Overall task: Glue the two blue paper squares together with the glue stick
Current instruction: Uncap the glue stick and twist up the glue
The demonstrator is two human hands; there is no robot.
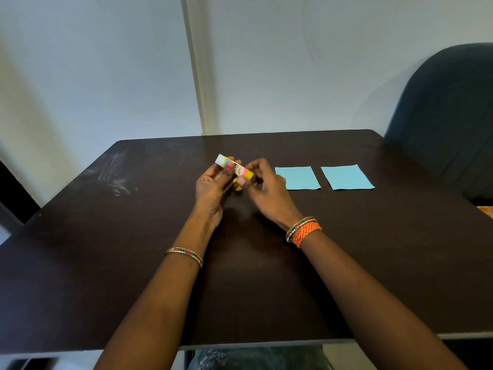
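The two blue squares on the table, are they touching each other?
Apart. The head view shows a strip of dark table between the left square and the right square, and both lie flat.

No legible text is found. A printed label is seen on the glue stick (234, 168), with dark lettering on a white, yellow and pink ground, but the characters are blurred and partly covered by a thumb, so no word or brand can be read. No print is seen on the two blue paper squares (297, 178).
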